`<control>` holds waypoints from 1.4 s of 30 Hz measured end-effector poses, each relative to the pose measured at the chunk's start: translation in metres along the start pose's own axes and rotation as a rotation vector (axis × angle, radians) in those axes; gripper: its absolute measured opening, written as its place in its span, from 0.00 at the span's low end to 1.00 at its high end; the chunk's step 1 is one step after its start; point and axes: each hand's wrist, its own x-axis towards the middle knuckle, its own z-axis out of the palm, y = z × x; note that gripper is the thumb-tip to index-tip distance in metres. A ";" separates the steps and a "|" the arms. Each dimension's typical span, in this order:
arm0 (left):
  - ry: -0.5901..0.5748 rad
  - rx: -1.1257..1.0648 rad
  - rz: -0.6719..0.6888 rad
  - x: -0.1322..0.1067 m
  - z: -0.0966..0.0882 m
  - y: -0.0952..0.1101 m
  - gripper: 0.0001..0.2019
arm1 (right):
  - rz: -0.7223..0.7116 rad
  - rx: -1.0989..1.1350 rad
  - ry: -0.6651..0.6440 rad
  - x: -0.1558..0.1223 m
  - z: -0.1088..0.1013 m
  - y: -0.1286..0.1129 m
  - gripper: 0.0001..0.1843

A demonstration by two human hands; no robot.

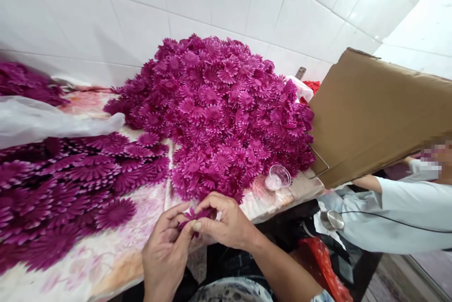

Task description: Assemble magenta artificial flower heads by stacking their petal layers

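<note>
Both my hands meet at the table's near edge, pinched together on one small magenta fabric flower [193, 216]. My left hand [165, 250] grips it from below with curled fingers. My right hand [226, 221] closes on it from the right, thumb and forefinger over the petals. Just beyond my hands rises a big heap of finished magenta flowers [222, 109]. To the left lie rows of flat, darker purple petal layers [70, 184].
A small clear plastic cup [278, 178] stands at the foot of the heap. A brown cardboard box [374, 113] leans at the right, with another person in a pale shirt [395, 212] behind it. A clear plastic bag [45, 120] lies at left. White tiled wall behind.
</note>
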 end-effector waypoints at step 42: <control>-0.069 -0.183 -0.348 -0.006 0.003 -0.009 0.17 | -0.319 -0.291 0.132 -0.018 -0.006 0.012 0.17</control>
